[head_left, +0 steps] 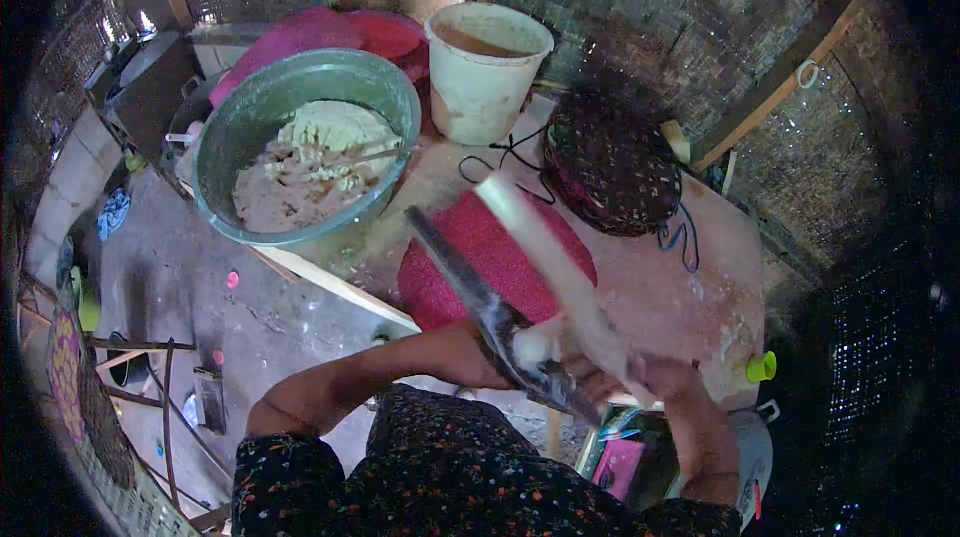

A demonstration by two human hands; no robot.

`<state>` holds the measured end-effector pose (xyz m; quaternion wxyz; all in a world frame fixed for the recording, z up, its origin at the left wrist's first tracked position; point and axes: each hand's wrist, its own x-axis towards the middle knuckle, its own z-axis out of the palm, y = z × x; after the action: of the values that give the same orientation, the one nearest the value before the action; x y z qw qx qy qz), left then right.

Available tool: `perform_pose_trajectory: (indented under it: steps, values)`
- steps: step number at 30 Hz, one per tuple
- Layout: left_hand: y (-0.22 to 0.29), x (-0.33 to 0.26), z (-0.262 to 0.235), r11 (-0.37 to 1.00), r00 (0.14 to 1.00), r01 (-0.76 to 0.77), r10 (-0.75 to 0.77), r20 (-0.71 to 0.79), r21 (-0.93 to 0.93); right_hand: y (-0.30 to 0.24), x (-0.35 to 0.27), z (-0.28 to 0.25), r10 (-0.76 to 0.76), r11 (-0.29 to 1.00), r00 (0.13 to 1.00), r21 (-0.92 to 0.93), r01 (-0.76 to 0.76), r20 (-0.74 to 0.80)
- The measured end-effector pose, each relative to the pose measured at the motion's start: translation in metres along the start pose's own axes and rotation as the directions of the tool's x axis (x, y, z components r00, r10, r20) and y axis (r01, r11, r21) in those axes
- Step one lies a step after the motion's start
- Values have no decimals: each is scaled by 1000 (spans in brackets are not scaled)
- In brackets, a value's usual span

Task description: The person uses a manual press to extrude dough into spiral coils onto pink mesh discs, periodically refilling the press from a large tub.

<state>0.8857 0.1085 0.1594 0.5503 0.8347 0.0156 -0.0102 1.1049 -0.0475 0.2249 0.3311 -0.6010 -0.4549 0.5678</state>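
nearest the camera is the person's dark flowered clothing (450,477), with both forearms coming up from it. the left hand (480,352) is closed around the near end of a long dark blade-like tool (470,287), which slants up and to the left over the table. the right hand (610,377) grips the lower end of a pale flat stick (550,257), blurred, which crosses just beside the dark tool; a small lump of pale dough (535,342) sits where the two meet, close to both hands. the fingers themselves are smeared by motion, so how tightly they close is hard to tell.

just behind the hands lies a round red woven tray (500,247), partly covered by both tools. it rests on a worn pinkish table (690,287), whose right corner carries a small green cap (762,367). below the table edge a pink box (620,467) shows.

farther back, a dark woven basket (610,162) stands right of the tray, a black cord (520,152) trailing near it. to the left a large green basin (305,142) holds pale dough mix. behind it stand a cream bucket (485,67) and magenta lids (320,32), against a woven bamboo wall (650,7).
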Motion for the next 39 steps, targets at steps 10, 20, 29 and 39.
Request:
perform_pose_trajectory:
  steps: [10,20,29,39]
  values:
    - [42,74,-71,153,785,-593,331,-524,-791,69,-9,-4,140,477,925,794,-376,354]
    - [-141,104,-34,-440,735,-574,95,-672,-690,69,26,-13,393,801,874,361,-478,285]
    - [-113,58,-63,-431,570,-682,193,-799,-591,-3,32,37,440,898,891,73,-434,-112]
    - [-110,81,-58,-443,575,-688,150,-804,-575,3,9,11,273,932,949,-200,-302,-160]
